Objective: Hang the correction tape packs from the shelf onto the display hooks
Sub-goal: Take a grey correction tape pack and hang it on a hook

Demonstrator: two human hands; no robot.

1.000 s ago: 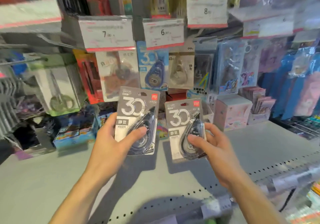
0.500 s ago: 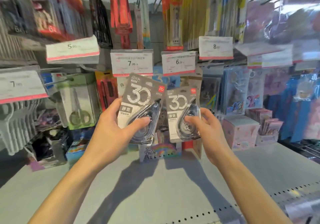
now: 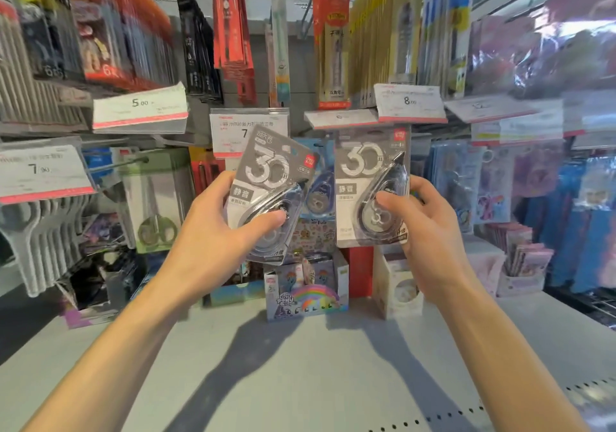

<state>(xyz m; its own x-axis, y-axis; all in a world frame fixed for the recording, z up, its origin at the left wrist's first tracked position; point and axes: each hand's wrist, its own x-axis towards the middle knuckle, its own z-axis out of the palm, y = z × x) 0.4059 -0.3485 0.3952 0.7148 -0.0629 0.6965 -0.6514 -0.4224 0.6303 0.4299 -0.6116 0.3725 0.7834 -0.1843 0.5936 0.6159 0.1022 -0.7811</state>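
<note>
At centre frame the left hand (image 3: 213,231) grips a grey card-backed blister pack of correction tape with a clear plastic bubble (image 3: 271,191), tilted to the right, thumb pressed on the bubble and fingers curled behind, while the right hand (image 3: 430,231) pinches a matching grey pack (image 3: 370,185) held upright, thumb on its bubble. Both packs are raised in front of the price tags (image 3: 248,131), above the grey metal shelf (image 3: 300,365). They look light and stiff, the glossy bubble probably slippery, so holding low by the card edges seems best, leaving the hang hole on top free for a hook.
</note>
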